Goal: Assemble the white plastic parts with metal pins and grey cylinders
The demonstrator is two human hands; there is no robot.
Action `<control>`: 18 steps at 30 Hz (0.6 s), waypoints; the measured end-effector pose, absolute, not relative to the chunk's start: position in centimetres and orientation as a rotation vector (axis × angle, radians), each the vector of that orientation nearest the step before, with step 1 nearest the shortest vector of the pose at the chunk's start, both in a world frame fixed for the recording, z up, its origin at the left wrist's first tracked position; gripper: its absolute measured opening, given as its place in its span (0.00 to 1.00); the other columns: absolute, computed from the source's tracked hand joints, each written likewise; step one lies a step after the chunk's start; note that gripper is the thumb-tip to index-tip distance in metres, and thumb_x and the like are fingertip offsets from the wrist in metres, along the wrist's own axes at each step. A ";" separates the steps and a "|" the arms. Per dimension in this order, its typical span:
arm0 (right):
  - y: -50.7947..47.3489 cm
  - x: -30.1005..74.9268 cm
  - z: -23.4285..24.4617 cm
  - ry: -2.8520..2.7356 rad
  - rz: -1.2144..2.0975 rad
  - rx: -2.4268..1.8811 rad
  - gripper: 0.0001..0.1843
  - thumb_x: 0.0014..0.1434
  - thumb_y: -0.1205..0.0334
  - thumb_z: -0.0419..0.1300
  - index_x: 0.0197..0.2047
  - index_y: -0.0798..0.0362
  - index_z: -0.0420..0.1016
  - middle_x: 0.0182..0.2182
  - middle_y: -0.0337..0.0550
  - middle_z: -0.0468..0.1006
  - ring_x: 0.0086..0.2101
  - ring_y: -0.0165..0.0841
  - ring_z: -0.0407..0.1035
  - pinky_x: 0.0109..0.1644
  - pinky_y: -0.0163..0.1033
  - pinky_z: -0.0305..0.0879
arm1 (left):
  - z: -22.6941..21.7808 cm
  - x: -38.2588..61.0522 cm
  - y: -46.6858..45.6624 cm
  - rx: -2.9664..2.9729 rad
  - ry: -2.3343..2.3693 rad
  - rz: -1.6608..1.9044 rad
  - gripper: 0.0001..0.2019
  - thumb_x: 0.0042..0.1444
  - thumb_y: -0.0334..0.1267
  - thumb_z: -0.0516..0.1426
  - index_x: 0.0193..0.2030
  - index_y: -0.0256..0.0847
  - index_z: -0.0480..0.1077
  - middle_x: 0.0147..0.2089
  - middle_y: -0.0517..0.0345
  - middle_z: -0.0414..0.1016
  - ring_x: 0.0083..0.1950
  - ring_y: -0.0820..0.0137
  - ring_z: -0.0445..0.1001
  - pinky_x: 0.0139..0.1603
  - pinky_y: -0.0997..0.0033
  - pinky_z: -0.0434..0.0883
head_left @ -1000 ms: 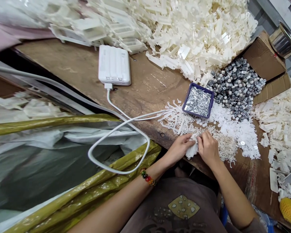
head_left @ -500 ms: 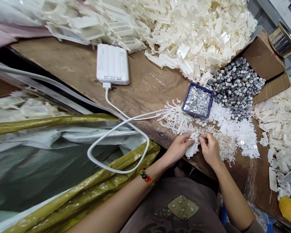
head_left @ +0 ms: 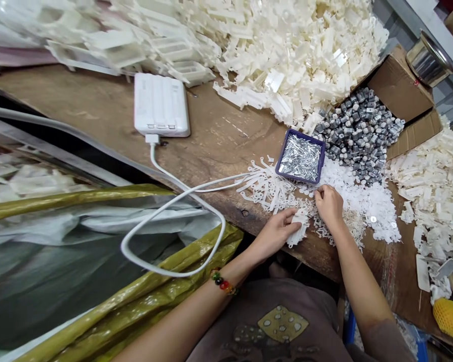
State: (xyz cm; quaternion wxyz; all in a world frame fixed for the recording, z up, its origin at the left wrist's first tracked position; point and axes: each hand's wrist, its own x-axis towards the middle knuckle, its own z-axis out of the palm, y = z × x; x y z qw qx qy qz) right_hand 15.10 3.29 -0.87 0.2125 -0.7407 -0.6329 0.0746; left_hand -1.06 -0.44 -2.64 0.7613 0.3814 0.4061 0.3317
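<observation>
My left hand is closed round a small white plastic part at the near edge of the wooden bench. My right hand rests further up on a spread of small white plastic bits, its fingers curled and pinched near the purple tray of thin metal pins. What the right fingers pinch, if anything, is too small to make out. A strip of white plastic sprues lies just left of both hands.
A white power bank with a looping white cable sits on the left. Cream plastic parts are heaped at the back and right. Grey metal pieces spill from a cardboard box. Yellow-green plastic bags hang below.
My right hand has left the part held by the left hand and moved up toward the purple tray. The view has shifted a little to the right.
</observation>
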 end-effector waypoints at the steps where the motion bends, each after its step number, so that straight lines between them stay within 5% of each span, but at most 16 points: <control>1: 3.4 15.1 -1.1 -1.769 0.205 -2.055 0.07 0.56 0.63 0.54 0.27 0.52 0.68 0.28 0.43 0.72 0.29 0.34 0.64 0.34 0.37 0.56 | -2.7 -1.0 -0.4 0.813 0.871 0.716 0.23 0.40 0.39 0.61 0.45 0.35 0.67 0.30 0.60 0.75 0.26 0.71 0.70 0.27 0.74 0.66; 8: 1.3 16.3 -1.0 -1.543 0.565 -1.873 0.11 0.55 0.55 0.54 0.27 0.52 0.69 0.20 0.34 0.66 0.22 0.28 0.59 0.27 0.32 0.54 | -3.0 -0.9 -0.2 0.744 0.896 0.715 0.27 0.38 0.37 0.61 0.49 0.32 0.66 0.29 0.59 0.76 0.26 0.70 0.71 0.27 0.73 0.65; 18: 3.3 15.5 -0.9 -1.697 0.370 -1.951 0.07 0.53 0.62 0.55 0.25 0.52 0.68 0.23 0.38 0.69 0.26 0.30 0.62 0.32 0.34 0.58 | -2.5 -0.8 -0.1 0.708 0.906 0.714 0.23 0.38 0.35 0.61 0.45 0.33 0.68 0.30 0.59 0.77 0.27 0.71 0.72 0.28 0.73 0.66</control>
